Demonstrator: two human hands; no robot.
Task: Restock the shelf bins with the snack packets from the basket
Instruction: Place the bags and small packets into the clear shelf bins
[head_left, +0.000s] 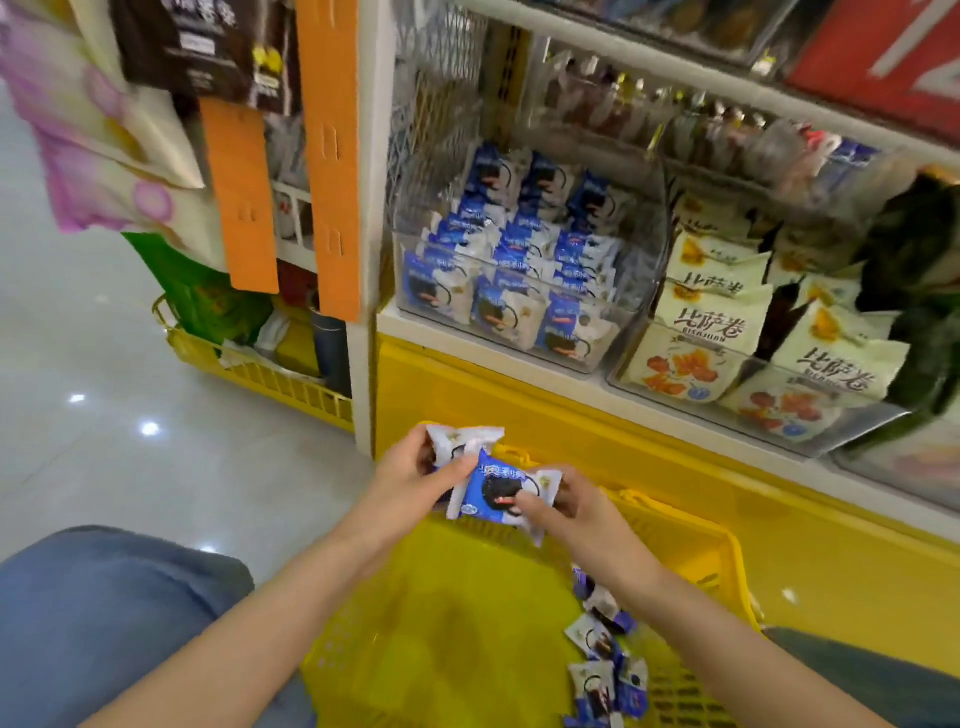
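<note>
Both hands hold blue-and-white snack packets (493, 491) above the yellow basket (691, 540). My left hand (415, 478) grips a small stack of them, the top one (460, 441) showing its white back. My right hand (558, 501) pinches the front packet from the right, thumb on its face. Several more of the same packets (605, 660) lie in the basket's right side. On the shelf above, a clear bin (597, 358) holds rows of matching blue packets (511, 275).
To the right a second clear bin (810, 441) holds cream packets (711, 322) with orange print. Dark green packets (919, 291) fill the far right. Orange hanging strips (332, 171) and another yellow basket (260, 374) stand at the left. My knees frame the basket.
</note>
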